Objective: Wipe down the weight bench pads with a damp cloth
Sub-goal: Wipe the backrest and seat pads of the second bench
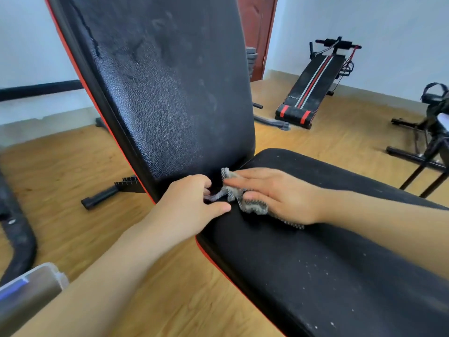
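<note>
The black back pad [165, 88] of the weight bench stands tilted upright, with damp smears on its textured surface. The black seat pad [315, 263] lies below it, speckled with white dust. A grey checked cloth [233, 193] is bunched at the joint between the two pads. My right hand [279, 193] lies flat on the cloth and presses it onto the seat pad. My left hand [192, 205] pinches one end of the cloth at the left edge of the seat.
Wooden floor all round. A black and red sit-up bench [313, 83] lies at the back right near a brown door [257, 32]. A black exercise frame [427, 142] stands at the right. A curved black tube [17, 229] and a grey roll [26, 293] are at the left.
</note>
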